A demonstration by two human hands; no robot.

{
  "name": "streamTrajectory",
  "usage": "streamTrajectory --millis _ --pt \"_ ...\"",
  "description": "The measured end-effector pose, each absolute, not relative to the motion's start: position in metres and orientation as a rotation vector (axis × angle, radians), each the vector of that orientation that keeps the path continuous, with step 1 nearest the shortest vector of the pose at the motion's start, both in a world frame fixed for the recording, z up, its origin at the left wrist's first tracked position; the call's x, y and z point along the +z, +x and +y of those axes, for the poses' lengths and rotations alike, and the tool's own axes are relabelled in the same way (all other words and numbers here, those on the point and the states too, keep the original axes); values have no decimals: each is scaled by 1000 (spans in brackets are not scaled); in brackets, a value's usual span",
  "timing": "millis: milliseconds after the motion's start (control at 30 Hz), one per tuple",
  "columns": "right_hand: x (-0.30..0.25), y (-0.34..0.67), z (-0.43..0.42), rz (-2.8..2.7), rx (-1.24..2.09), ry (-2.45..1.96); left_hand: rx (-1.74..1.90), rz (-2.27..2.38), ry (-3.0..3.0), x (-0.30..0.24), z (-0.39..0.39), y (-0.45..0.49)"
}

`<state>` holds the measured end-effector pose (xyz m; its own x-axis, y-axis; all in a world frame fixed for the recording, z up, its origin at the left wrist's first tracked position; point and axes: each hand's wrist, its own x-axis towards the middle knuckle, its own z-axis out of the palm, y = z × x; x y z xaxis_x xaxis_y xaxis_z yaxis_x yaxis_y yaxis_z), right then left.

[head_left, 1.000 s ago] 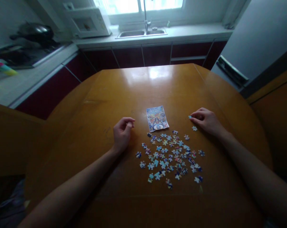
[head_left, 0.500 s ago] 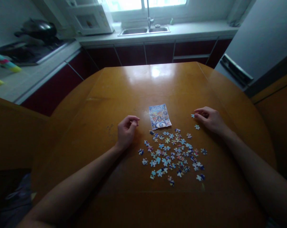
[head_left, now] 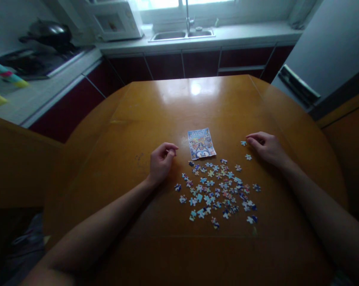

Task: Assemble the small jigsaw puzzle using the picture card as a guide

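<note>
Many small jigsaw puzzle pieces lie loosely scattered on the wooden table in front of me. Just beyond them is a small picture sheet with blue cartoon artwork. My left hand rests left of the sheet, its fingers curled and the thumb against them; whatever is inside, if anything, is hidden. To the right, my right hand has its thumb and index tips close together, with no piece visible between them. One light blue piece lies right beside those fingertips, and another piece sits slightly nearer me.
The round-ended wooden table fills the middle. Behind it run a counter with a double sink and a white microwave. A dark pan stands on the stove at left; a refrigerator is at right.
My right hand has drawn slightly away from the light blue piece, its thumb closer to the index finger. The left hand keeps its pose. The view has shifted a little.
</note>
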<state>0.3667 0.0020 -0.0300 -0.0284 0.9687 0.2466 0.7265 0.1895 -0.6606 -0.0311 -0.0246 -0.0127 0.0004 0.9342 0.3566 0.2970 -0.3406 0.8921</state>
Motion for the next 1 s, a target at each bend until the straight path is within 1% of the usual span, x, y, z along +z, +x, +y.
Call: streamTrajectory --millis 67,133,233,300,400,500,733,1000 --pt "-30 367 2 -1814 471 -1593 1330 1254 1750 -10 -27 -31" --pt "-30 368 2 -1819 469 -1597 1208 1130 1964 -4 -30 -29" --pt "-29 368 2 -1821 468 -1597 787 729 2408 7 -37 -25" --pt "-28 368 2 -1815 467 -1592 525 506 2554 14 -41 -23" --pt "-27 368 1 -1811 468 -1583 350 411 2582 19 -43 -23" --pt "-27 368 1 -1809 476 -1584 294 411 2535 20 -42 -25" --pt "-27 370 1 -1821 475 -1584 362 330 2510 19 -43 -24" --pt "-27 371 2 -1823 483 -1584 234 320 2544 16 -43 -24"
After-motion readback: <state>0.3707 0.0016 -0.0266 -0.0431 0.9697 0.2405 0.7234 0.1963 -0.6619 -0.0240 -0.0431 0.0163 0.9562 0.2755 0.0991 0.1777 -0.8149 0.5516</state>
